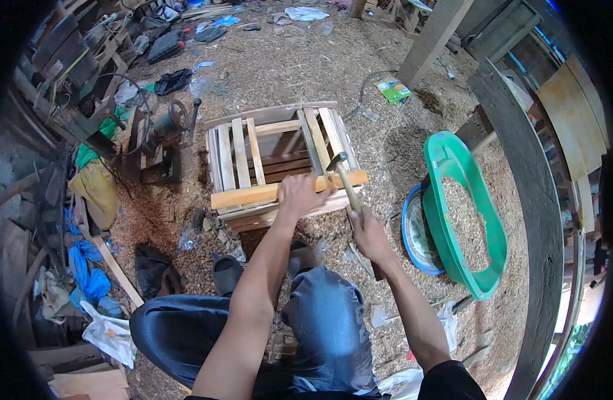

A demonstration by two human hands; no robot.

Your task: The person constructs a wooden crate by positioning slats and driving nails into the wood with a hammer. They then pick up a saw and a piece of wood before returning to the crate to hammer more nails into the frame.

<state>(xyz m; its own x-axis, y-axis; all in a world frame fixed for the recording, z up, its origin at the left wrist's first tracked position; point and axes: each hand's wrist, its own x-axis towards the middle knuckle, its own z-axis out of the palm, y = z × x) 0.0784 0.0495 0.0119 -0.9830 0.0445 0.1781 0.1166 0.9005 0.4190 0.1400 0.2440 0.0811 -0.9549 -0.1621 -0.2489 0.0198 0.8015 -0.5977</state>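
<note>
A floor [286, 67] thick with sawdust and wood shavings fills most of the head view. In its middle, straight in front of the seated person's knees, stands a slatted wooden crate [240, 157]. To the right of the crate a green tub [446, 160] leans tilted, part full of sawdust, and it rests against a blue basin [405, 220]. A pale batten [253, 193] lies across the crate's near top edge. The left hand [300, 195] is closed over this batten, fingers curled on its far side. The right hand [368, 232] is wrapped tight around the handle of a hammer [346, 183], just right of the left hand. The hammer's head is just above the batten's right end.
</note>
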